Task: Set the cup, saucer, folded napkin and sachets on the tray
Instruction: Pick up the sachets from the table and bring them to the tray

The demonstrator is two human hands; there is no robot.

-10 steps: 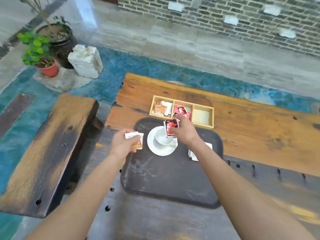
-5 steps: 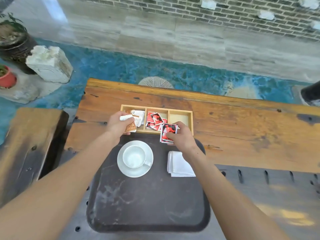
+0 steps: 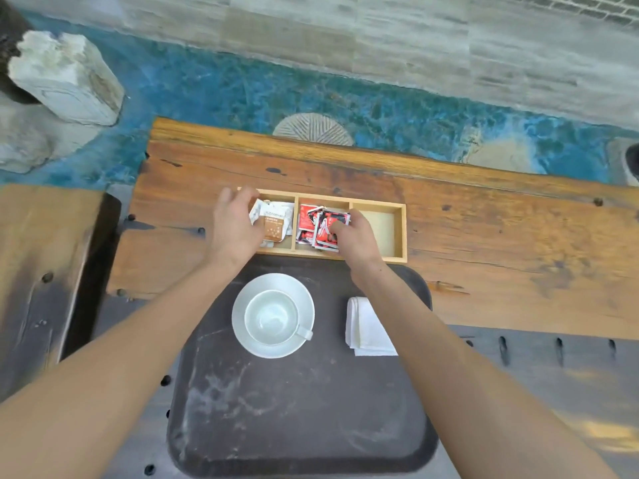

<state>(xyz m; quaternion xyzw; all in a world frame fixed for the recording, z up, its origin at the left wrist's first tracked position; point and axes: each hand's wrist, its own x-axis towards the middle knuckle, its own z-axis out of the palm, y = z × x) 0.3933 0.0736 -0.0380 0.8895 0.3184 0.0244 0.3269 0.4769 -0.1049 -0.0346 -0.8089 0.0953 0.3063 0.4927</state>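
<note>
A white cup (image 3: 271, 318) stands on its white saucer (image 3: 242, 326) on the dark tray (image 3: 301, 420). The folded white napkin (image 3: 366, 328) lies to its right on the tray, partly under my right forearm. Beyond the tray is a wooden three-compartment box (image 3: 401, 233). My left hand (image 3: 235, 226) lies over its left compartment, fingers spread, thumb against a white-and-brown sachet (image 3: 275, 224); whether it grips the sachet is hidden. My right hand (image 3: 356, 240) pinches a red sachet (image 3: 326, 228) over the pile of red sachets (image 3: 306, 224) in the middle compartment.
The box's right compartment (image 3: 380, 226) holds nothing. The wooden table (image 3: 501, 243) runs off to the right, with a dark slotted metal surface (image 3: 553, 368) nearer me. A wooden bench (image 3: 45, 243) stands to the left, a white stone block (image 3: 65, 77) on the floor beyond.
Both hands moved forward from above the tray to the box, carrying their sachets into the left and middle compartments. My view has tilted down and moved closer.
</note>
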